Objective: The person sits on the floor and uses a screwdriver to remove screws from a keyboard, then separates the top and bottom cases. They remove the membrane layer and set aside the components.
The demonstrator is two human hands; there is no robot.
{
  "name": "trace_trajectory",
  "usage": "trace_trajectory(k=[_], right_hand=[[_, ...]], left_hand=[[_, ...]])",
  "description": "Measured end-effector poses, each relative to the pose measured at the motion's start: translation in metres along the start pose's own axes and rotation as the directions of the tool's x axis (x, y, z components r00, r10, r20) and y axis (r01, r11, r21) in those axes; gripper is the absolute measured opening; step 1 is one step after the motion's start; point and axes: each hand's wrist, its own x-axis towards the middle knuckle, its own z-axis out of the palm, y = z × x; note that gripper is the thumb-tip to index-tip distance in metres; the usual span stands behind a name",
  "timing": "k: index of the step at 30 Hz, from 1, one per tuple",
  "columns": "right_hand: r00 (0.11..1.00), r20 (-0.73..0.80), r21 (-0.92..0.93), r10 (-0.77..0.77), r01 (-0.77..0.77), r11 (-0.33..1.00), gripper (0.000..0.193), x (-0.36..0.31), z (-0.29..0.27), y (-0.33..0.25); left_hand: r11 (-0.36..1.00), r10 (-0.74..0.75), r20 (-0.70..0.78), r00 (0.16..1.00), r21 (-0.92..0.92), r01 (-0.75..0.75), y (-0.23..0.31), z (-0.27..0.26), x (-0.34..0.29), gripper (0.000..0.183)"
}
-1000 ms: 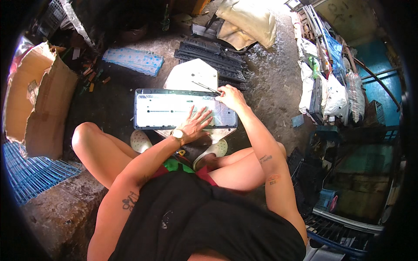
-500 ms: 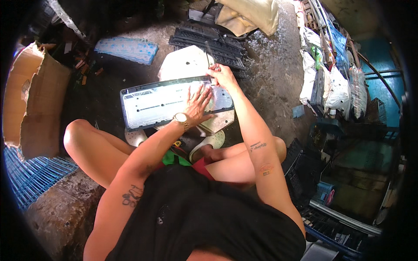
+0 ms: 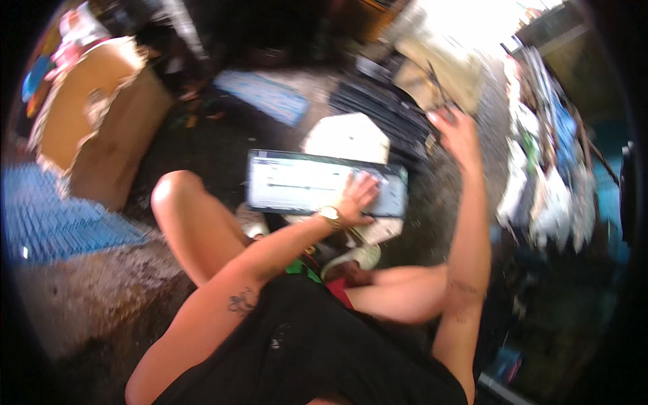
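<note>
- Strong light is glaring at the upper right of the frame, while the upper middle is sinking into shadow.
- The dark floor is spreading through the centre, looking rough and worn.
- A torn cardboard box is standing at the upper left, above blue wire racks.
- A rough stone-like block is filling the lower left.
- White bags are lining the right side, near a teal surface.

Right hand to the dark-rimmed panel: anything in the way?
Nothing visible stands between the right hand and the right end of the panel. The left hand rests on the panel's right half, covering part of it.
</note>
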Motion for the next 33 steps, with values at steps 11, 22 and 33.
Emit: trace_trajectory(k=[11, 22, 33], right_hand=[[0.932, 0.306, -0.611, -0.196, 0.35, 0.71, 0.026, -0.034, 0.094, -0.045], [0.86, 0.207, 0.286, -0.466, 0.402, 0.87, 0.037, 0.013, 0.222, -0.214], [0.975, 0.142, -0.154, -0.169, 0.191, 0.97, 0.034, -0.076, 0.187, -0.016]], left_hand=[[0.99, 0.065, -0.038, 0.997, 0.131, -0.06, 0.005, -0.001, -0.002, 0.095], [0.999, 0.036, 0.018, 0.999, 0.014, -0.036, 0.001, -0.003, 0.003, 0.092], [0.967, -0.042, 0.109, 0.993, -0.246, 0.068, -0.009, -0.023, 0.008, 0.084]])
